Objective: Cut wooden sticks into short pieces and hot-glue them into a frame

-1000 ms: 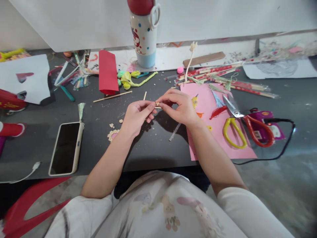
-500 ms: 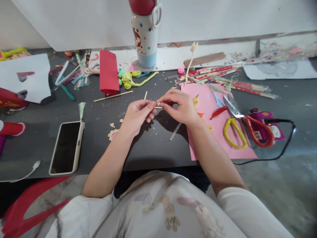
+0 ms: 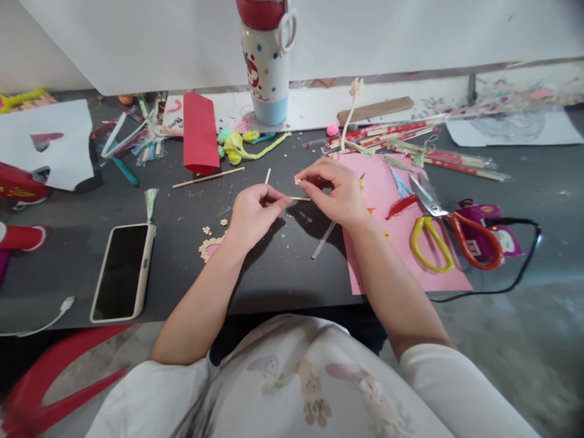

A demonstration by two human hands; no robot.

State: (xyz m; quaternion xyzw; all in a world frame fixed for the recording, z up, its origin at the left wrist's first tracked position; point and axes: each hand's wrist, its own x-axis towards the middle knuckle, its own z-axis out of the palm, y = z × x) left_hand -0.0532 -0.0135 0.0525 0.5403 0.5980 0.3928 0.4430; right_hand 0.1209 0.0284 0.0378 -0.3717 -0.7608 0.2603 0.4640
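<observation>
My left hand point(image 3: 260, 213) is closed in a pinch, with a short thin wooden stick point(image 3: 301, 198) sticking out to the right of its fingertips. Up and to the right, my right hand point(image 3: 335, 188) pinches a tiny beige flower-shaped piece point(image 3: 297, 180) between thumb and index finger. The piece is apart from the stick. Beside my left forearm lie a loose flower-shaped piece point(image 3: 223, 222), a small crumbly bit point(image 3: 207, 230), and a pink shape edged with beige pieces point(image 3: 207, 248), partly hidden by the arm. Another short stick point(image 3: 267, 176) lies beyond my left hand.
A phone point(image 3: 121, 274) lies left. Scissors point(image 3: 438, 225) rest partly on pink paper point(image 3: 410, 281) at the right, near a black cable point(image 3: 520, 277). A bottle point(image 3: 267, 73), red paper point(image 3: 201, 131), yellow yarn point(image 3: 235, 148) and packaged sticks point(image 3: 392, 137) are farther back.
My hands have moved apart. My right hand has lifted the small flower-shaped piece away from the stick; the left hand stays nearly in place, its fingers now drawn together.
</observation>
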